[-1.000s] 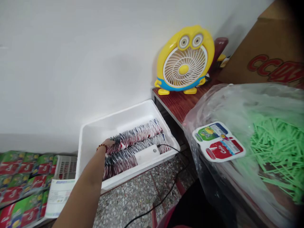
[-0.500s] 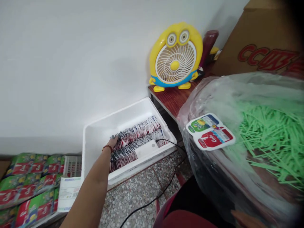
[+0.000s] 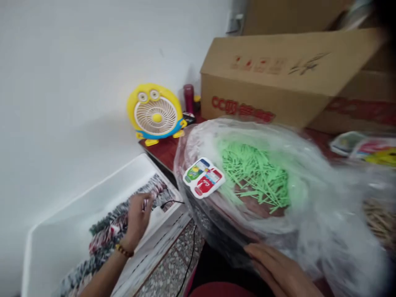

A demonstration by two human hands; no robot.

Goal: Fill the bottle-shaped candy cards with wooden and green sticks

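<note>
My left hand (image 3: 138, 216), with a beaded bracelet at the wrist, is over the white foam box (image 3: 72, 202), above rows of thin packed cards (image 3: 107, 237). Its fingers are curled, thumb near forefinger; blur hides whether anything is between them. My right hand (image 3: 278, 266) lies with outstretched fingers at the near edge of a clear plastic bag (image 3: 238, 225). In the bag's open mouth is a heap of thin green sticks (image 3: 255, 171). On the bag's left rim rests a flat card (image 3: 204, 177) printed with a green and a red bottle.
A yellow cartoon-shaped fan (image 3: 156, 113) stands on the dark red table (image 3: 162, 153), with a dark red bottle (image 3: 188, 98) behind. Large cardboard boxes (image 3: 253, 88) stand at the back. A black cable (image 3: 193, 251) hangs below the table. Tan sticks (image 3: 379, 220) lie at the right.
The view has swung right. My left hand has lifted from the card rows and come right, towards the bag. More of my right hand now shows at the bag's edge.
</note>
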